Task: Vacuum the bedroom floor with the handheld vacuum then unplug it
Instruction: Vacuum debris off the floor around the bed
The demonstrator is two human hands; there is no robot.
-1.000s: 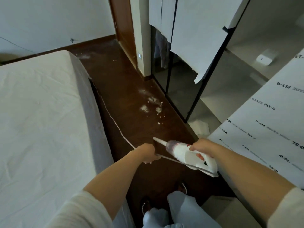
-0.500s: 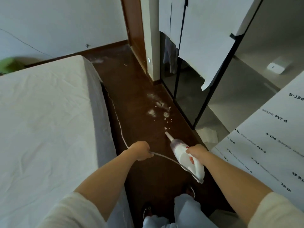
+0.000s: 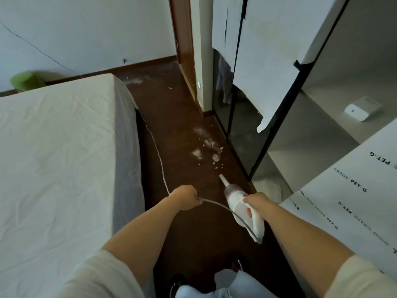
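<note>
My right hand [image 3: 256, 202] grips the handle of a white handheld vacuum [image 3: 238, 203] with a clear dust cup and a narrow nozzle. The nozzle tip points forward and down over the dark wooden floor [image 3: 184, 125], a short way before a patch of white crumbs and dust [image 3: 207, 152]. My left hand [image 3: 186, 197] holds the vacuum's grey cord [image 3: 160, 160], which runs from the vacuum's rear, through that hand, and away along the foot of the bed. More white dust [image 3: 134, 81] lies near the far wall.
A bed with a white sheet [image 3: 60, 160] fills the left side. Dark glass wardrobe doors [image 3: 242, 125] partly covered with white film stand on the right, with a white printed sheet [image 3: 348, 198] nearer me. A green bin [image 3: 26, 80] sits by the far wall. The floor strip between is narrow.
The vacuum has swung from pointing left to pointing forward at the crumbs and moved closer to them. The view has tilted up, showing more of the far wall.
</note>
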